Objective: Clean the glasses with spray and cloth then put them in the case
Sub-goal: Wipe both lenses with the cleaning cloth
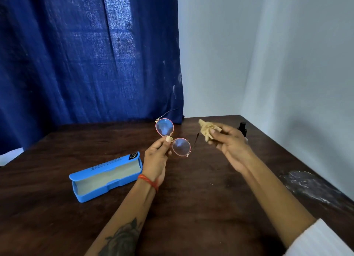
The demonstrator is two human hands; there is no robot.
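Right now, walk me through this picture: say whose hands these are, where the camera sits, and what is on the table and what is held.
There is one picture, from a camera worn on a person's head, looking forward and down. No machine is involved: these are the person's own bare hands. The left hand pinches the glasses at the bridge, above the table. The right hand grips a crumpled cloth. On the dark wooden table a blue case lies open. A dark spray bottle stands behind the right hand, partly hidden. A blue curtain hangs behind.
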